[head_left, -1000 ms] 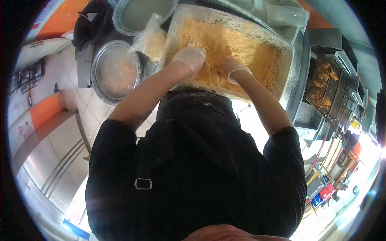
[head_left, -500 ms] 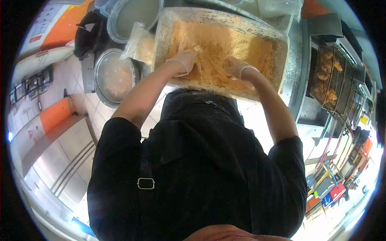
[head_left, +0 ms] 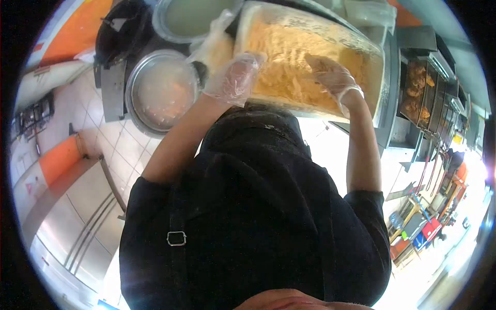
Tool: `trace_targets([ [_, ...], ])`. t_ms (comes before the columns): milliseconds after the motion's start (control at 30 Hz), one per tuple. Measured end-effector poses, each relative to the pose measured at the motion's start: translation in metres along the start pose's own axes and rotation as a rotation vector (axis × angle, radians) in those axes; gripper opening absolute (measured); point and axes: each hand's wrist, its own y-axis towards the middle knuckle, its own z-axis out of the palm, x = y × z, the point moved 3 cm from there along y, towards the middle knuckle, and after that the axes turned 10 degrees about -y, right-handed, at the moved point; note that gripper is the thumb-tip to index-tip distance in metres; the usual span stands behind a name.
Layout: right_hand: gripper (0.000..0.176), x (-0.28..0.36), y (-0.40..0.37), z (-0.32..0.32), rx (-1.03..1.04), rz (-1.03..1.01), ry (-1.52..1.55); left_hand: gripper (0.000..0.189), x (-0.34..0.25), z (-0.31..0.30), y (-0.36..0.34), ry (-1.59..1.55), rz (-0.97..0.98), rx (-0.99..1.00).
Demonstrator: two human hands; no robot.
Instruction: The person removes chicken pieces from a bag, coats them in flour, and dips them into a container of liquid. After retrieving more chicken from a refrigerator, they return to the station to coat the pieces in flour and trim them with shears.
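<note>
A large pale bin [head_left: 380,98] in front of me holds a layer of orange-tan flour-like breading [head_left: 287,54]. My left hand [head_left: 237,80], in a clear plastic glove, hovers by the bin's left edge; its fingers look loosely extended, with nothing visible in them. Over the right half of the breading is my right hand [head_left: 333,77], gloved too and coated with powder. Its fingers are stretched apart and no object shows in it. Beside my left hand lies a clear plastic bag [head_left: 219,49], partly hidden by that hand.
Left of the bin stands a round metal bowl [head_left: 132,98] of cloudy liquid with pale orange pieces. Behind it are a tub of greyish liquid [head_left: 194,18] and a black container [head_left: 121,36]. Wire baskets with browned fried pieces [head_left: 416,88] sit at the right.
My left hand has come up out of the breading and moved to the bin's left edge. My right hand has lifted and shifted right. The view has turned slightly.
</note>
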Motion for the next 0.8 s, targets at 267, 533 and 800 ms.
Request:
trace_targets([
  [267, 0.051, 0.005, 0.043, 0.089, 0.057, -0.031, 0.515, 0.038, -0.051, -0.073, 0.0, -0.471, -0.836, 0.041],
  [533, 0.051, 0.063, -0.01, 0.092, -0.041, -0.051, 0.162, 0.065, -0.039, -0.096, -0.014, -0.999, -0.751, -0.147],
  [800, 0.05, 0.084, -0.003, 0.161, 0.269, -0.991, -0.468, 0.028, -0.09, -0.168, -0.005, -0.274, -0.598, -0.081],
])
